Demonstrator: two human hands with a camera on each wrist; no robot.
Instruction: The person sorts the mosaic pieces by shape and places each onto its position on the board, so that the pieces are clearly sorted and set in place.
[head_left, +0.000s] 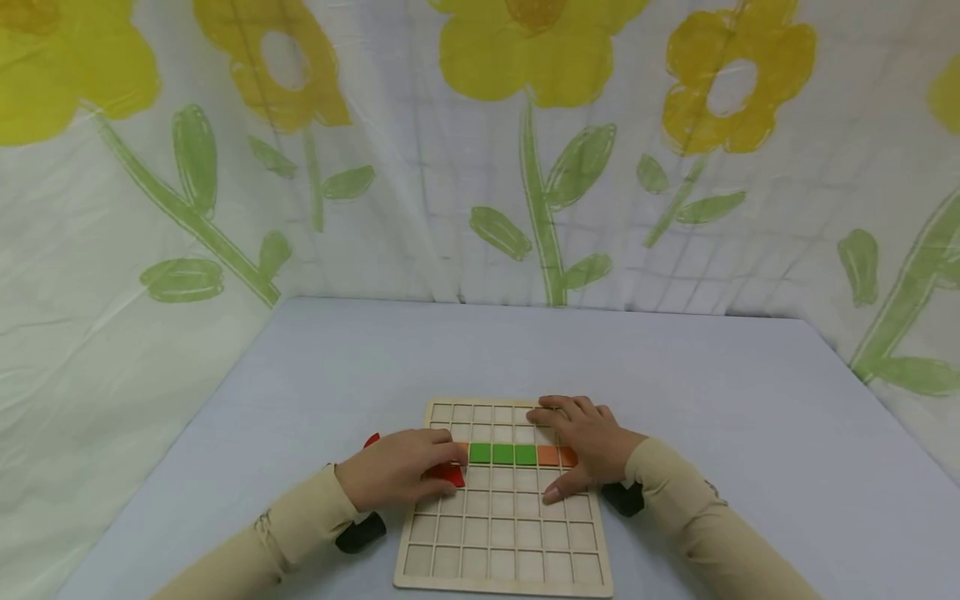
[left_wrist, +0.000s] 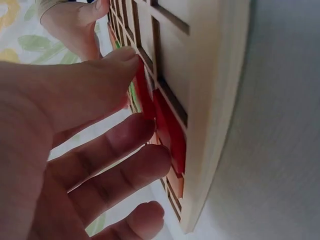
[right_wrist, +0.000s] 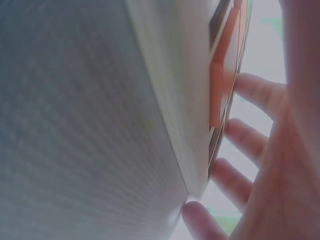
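A pale wooden grid board lies on the table. My left hand is over its left side, with the thumb and a fingertip at opposite edges of a red tile, pinching it. Beside that tile, a second red tile sits by the board's rim, near my other fingertips. My right hand spreads over the board's right side, its thumb and fingers apart. Partly under it are orange tiles. Several green tiles fill the middle of that same row; another orange tile is mostly hidden by my left hand.
A red piece shows on the table just beyond my left hand, partly hidden. Dark wrist straps sit at both sleeves. The light table reaches back to a white curtain with painted yellow flowers.
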